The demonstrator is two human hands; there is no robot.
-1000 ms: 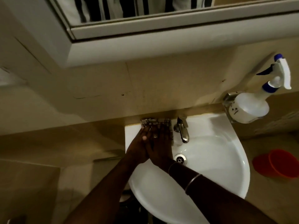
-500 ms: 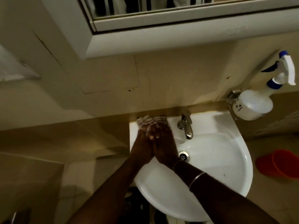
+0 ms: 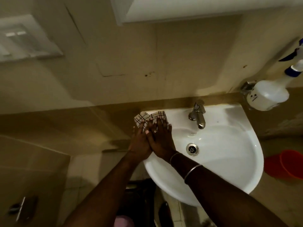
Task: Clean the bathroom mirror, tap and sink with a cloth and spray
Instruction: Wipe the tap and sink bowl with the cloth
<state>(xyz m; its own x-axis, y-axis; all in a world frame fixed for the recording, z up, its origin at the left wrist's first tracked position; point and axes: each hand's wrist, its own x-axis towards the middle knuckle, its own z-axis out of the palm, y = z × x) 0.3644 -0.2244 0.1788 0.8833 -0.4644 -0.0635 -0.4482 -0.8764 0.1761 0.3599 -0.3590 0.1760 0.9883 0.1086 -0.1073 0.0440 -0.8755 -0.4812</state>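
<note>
Cloth [image 3: 148,119]: checked, bunched on the back left corner of the sink [image 3: 246,163], up against the wall ledge. Its far edge shows beyond the fingertips; the rest is under the hands.

Left hand [image 3: 139,142]: fingers straight, flat, pressing down on the near left part of the cloth. Not curled round it.

Right hand [image 3: 162,140]: also flat with straight fingers on the cloth, just beside the left hand and overlapping it at the inner edge. I note a ring [image 3: 155,131] on one finger and two bangles [image 3: 191,171] on the wrist.

Tap [image 3: 197,114]: right of the hands, near but apart from them. No water that I can make out.

Drain [image 3: 192,149]: in the basin, below the tap spout.

Spray [image 3: 268,94]: white bottle, blue trigger, on the wall at far right, well apart from both hands.

Red bucket [image 3: 288,166]: on the floor, right of the sink.
</note>
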